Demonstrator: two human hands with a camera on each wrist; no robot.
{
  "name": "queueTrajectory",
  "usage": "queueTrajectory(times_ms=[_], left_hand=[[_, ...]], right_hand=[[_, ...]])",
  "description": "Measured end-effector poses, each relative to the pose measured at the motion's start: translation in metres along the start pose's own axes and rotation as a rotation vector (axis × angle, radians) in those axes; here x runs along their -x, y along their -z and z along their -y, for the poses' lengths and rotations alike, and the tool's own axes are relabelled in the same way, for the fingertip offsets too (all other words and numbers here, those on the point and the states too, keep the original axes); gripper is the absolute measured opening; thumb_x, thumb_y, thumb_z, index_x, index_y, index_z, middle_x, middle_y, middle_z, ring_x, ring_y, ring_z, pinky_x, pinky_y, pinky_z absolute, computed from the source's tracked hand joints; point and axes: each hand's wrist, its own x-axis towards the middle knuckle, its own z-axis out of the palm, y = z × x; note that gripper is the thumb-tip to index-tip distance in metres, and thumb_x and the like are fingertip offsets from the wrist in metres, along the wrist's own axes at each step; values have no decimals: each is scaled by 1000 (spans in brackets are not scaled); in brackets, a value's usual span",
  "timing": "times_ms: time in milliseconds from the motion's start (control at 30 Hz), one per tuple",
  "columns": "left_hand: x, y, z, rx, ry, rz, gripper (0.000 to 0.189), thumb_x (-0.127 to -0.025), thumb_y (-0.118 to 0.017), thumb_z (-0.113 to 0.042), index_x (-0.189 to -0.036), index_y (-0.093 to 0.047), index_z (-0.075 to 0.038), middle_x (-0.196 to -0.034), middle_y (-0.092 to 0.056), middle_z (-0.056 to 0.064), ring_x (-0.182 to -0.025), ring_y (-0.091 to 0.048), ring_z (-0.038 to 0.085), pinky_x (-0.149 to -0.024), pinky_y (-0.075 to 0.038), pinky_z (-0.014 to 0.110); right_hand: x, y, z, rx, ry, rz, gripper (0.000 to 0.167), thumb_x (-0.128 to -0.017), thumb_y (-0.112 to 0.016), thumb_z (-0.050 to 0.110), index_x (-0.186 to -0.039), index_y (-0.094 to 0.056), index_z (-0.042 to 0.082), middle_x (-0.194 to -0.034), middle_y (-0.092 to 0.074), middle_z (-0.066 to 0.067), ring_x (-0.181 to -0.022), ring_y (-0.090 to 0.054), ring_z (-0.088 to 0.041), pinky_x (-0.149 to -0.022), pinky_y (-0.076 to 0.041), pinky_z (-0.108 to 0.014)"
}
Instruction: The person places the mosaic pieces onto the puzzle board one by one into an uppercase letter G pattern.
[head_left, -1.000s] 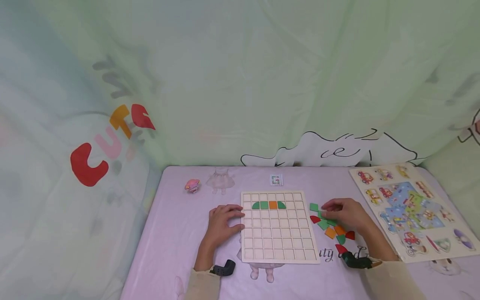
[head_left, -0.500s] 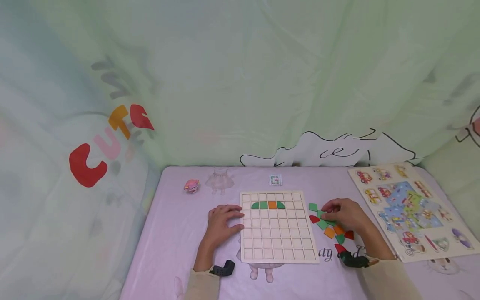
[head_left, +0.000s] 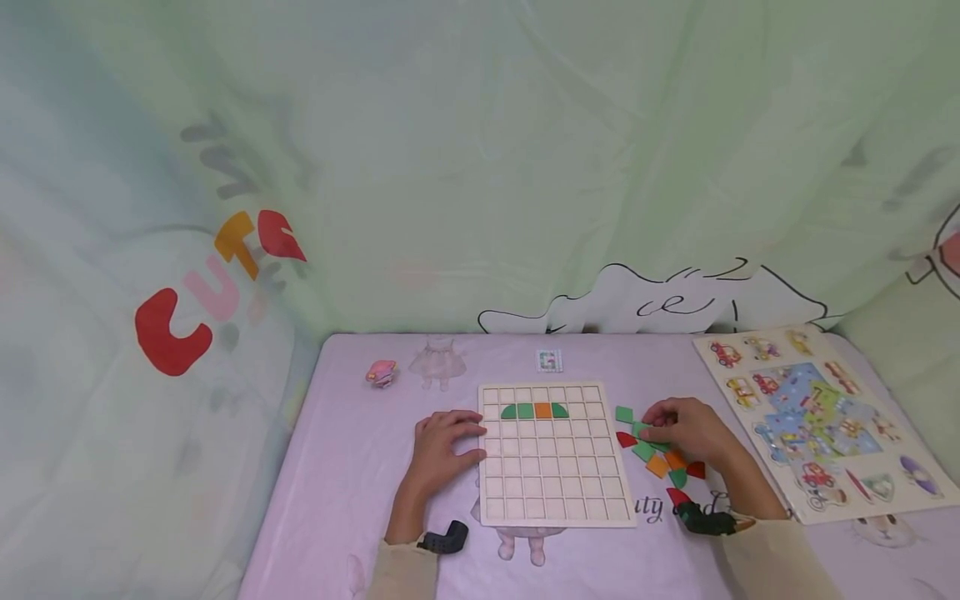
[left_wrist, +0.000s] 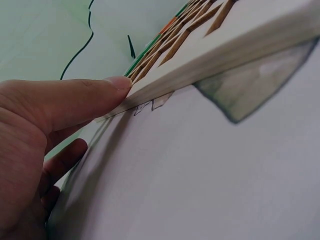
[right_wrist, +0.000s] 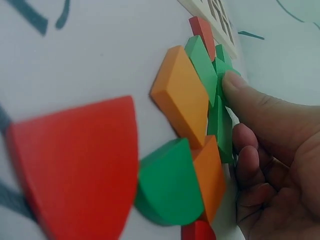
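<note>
Left hand (head_left: pixel 446 450) touching left edge of board (head_left: pixel 555 467), fingers loose, grip released. Right hand (head_left: pixel 686 429), right of board, pinching green tile (head_left: pixel 637 429) near orange tile (head_left: pixel 657 466).

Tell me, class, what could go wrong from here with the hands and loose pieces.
The right hand touches a green piece crowded among others, so lifting it could scatter the neighbouring pieces.
The left hand touches the edge of the grid board; a push might shift it and jostle the four set pieces.
The black wrist device sits near a red piece and might knock it.
</note>
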Motion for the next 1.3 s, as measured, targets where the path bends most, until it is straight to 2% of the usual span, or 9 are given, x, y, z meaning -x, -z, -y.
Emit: queueTrajectory(times_ms=[267, 467, 633, 767, 900, 1033, 1200, 1300], left_hand=[[1, 1, 2, 1, -11, -3, 30, -83, -83, -32, -112, -78, -25, -131, -67, -10, -120, -56, 19, -102, -31, 53], [2, 1, 1, -8, 0, 0, 30, -84, -82, -33, -113, -78, -26, -132, -67, -10, -120, -55, 18, -102, -31, 52], [2, 1, 1, -3, 5, 2, 30, -84, -83, -33, -113, -78, -26, -132, -67, -10, -121, -55, 19, -102, -31, 51], [2, 2, 0, 8, 5, 4, 30, -84, -83, -31, -112, -78, -25, -132, -67, -10, -121, -55, 19, -102, -31, 52], [2, 3, -1, 18, 8, 10, 30, -84, -83, -30, -113, -78, -25, -132, -67, -9, -122, -55, 20, -103, -30, 53], [2, 2, 0, 5, 1, 5, 30, -84, -83, -32, -113, -78, -25, -132, -67, -10, -121, -55, 20, -103, -31, 53], [1, -1, 3, -11, -24, -12, 30, -84, -83, -33, -112, -78, -26, -131, -67, -11, -119, -56, 18, -100, -31, 51], [1, -1, 4, -9, -33, -20, 30, -84, -83, -33, -112, -77, -26, -131, -67, -11, -119, -56, 18, -100, -32, 51]], right_hand=[[3, 3, -1, -16, 59, 42, 31, -88, -79, 37, -100, -67, 11, -88, -58, -5, -88, -54, -22, -67, -45, -26], [2, 2, 5, -73, 108, 47, 29, -89, -78, 33, -104, -66, 11, -91, -60, -6, -91, -55, -23, -69, -48, -25], [-1, -6, 17, -123, 133, 38, 30, -90, -77, 32, -111, -71, 11, -97, -65, -6, -93, -56, -23, -73, -51, -25], [-5, -16, 28, -139, 148, 37, 27, -91, -76, 35, -108, -75, 14, -93, -68, -5, -88, -59, -21, -72, -52, -25], [-7, -25, 45, -234, 138, 55, 28, -90, -77, 32, -107, -74, 10, -89, -62, -8, -80, -62, -23, -68, -55, -30], [-10, -35, 59, -287, 120, 64, 29, -90, -78, 30, -109, -72, 10, -86, -55, -8, -71, -56, -22, -60, -49, -31], [-17, -50, 71, -295, 177, 63, 26, -90, -78, 27, -109, -75, 10, -104, -67, -8, -82, -59, -15, -71, -50, -26], [-20, -59, 79, -349, 228, 81, 24, -92, -76, 19, -111, -74, 4, -113, -70, -12, -91, -65, -13, -80, -54, -23]])
